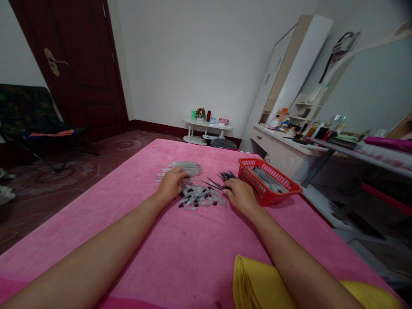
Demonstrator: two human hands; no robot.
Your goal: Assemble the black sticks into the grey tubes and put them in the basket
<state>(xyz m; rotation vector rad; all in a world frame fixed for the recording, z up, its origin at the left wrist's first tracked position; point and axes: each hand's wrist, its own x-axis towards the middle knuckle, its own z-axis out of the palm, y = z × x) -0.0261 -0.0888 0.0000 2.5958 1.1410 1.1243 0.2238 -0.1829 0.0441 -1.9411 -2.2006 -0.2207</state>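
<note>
Single head-worn view, directed forward and down over the pink worktop (167, 253); left hand (173, 182) and right hand (240, 195) at middle distance, the wall (193, 56) farther off.

Room in home: dressing table (277, 148), mirror (370, 81), toiletry bottles (317, 128), panelled door (77, 56), folding chair (25, 107)

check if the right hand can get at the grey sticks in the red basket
Probably yes: the right hand is close beside the red basket, which is open on top, and the grey sticks lie uncovered inside. It would likely have to rise over the basket's side.
</note>
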